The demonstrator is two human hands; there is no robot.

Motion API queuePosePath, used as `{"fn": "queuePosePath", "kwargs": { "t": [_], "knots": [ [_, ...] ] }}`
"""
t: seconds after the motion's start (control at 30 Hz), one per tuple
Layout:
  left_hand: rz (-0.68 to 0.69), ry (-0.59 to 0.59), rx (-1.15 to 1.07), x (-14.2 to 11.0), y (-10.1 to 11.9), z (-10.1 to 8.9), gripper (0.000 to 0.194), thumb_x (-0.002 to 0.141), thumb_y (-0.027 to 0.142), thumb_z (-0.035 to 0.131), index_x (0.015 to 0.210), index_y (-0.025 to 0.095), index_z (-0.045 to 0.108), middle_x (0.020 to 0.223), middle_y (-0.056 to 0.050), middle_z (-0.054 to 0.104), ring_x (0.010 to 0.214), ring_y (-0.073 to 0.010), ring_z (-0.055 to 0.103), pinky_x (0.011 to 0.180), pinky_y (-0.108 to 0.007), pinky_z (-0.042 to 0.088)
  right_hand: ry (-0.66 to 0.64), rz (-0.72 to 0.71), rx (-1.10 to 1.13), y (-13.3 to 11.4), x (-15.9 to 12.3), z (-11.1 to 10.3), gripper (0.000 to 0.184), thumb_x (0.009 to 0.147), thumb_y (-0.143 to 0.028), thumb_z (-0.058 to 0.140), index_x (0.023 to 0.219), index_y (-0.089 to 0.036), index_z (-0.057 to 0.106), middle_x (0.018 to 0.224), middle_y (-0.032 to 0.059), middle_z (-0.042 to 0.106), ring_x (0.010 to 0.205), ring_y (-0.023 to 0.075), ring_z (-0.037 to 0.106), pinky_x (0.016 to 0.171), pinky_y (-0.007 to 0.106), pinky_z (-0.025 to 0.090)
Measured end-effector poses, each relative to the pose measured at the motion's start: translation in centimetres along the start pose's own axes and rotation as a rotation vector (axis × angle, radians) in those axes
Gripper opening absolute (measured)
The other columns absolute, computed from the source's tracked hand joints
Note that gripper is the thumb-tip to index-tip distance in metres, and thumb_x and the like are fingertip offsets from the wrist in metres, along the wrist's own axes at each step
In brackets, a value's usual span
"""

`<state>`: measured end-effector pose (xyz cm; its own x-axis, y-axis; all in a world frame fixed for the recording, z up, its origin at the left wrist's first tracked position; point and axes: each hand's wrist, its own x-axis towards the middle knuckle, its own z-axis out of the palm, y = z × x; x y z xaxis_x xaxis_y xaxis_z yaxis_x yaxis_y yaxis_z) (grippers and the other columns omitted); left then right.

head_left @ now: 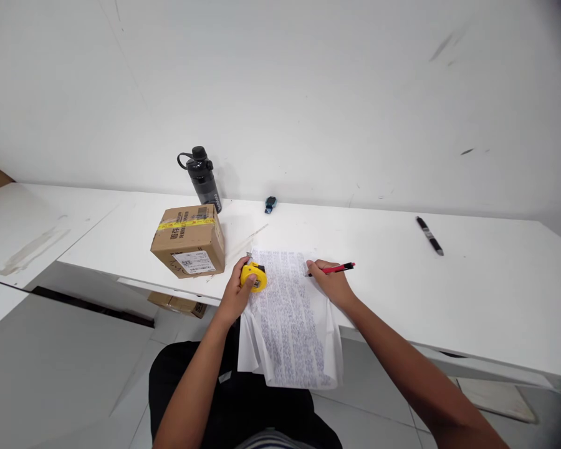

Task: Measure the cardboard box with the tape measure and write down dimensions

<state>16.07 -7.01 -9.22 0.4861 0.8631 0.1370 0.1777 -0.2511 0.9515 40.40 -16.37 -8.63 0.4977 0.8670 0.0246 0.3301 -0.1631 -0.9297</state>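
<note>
My left hand [238, 292] is closed around a yellow tape measure [260, 278] at the left edge of a sheet of paper [287, 318]. Dense blue handwriting fills much of the sheet. Its upper part lies on the white table, and the lower part hangs over the front edge above my lap. In my right hand [330, 284] is a red and black pen [336, 269], with its tip pointing left at the paper's right side. Whether the tip touches the paper is too small to tell.
A taped cardboard box [190, 242] stands left of the paper, with a dark water bottle [204, 178] behind it. A small blue and black watch-like item [270, 204] lies near the wall. Far right rests a black marker [429, 236]. Another box [177, 304] sits below the table [472, 293].
</note>
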Motion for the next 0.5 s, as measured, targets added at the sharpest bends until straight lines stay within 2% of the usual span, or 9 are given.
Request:
{"fn": "queuePosePath", "kwargs": {
  "t": [0.1,0.33,0.5],
  "knots": [
    [-0.005,0.005,-0.004,0.02,-0.11,0.03,0.053,0.089,0.049,0.050,0.135,0.023,0.041,0.130,-0.009,0.053,0.114,-0.0208,0.053,0.100,-0.034,0.039,-0.039,-0.016,0.003,0.08,0.03,0.00,0.042,0.080,-0.053,0.053,0.053,-0.021,0.058,0.056,0.0013,0.055,0.059,0.0179,0.051,0.061,0.032,0.040],
    [0.013,0.011,-0.028,-0.03,-0.59,0.09,0.054,0.089,0.048,0.052,0.135,0.024,0.042,0.133,-0.010,0.051,0.116,-0.0222,0.052,0.101,-0.036,0.039,-0.034,-0.022,-0.006,0.10,-0.02,-0.04,0.041,0.080,-0.050,0.053,0.054,-0.019,0.060,0.054,0.0003,0.053,0.058,0.0167,0.049,0.060,0.031,0.039],
    [0.012,0.012,-0.026,0.01,-0.76,0.06,0.053,0.089,0.047,0.053,0.135,0.025,0.042,0.134,-0.009,0.050,0.118,-0.0222,0.050,0.103,-0.037,0.038,0.042,-0.016,0.007,0.32,0.05,0.00,0.040,0.081,-0.049,0.053,0.055,-0.020,0.060,0.053,-0.0004,0.051,0.057,0.0165,0.049,0.059,0.030,0.038]
  ]
}}
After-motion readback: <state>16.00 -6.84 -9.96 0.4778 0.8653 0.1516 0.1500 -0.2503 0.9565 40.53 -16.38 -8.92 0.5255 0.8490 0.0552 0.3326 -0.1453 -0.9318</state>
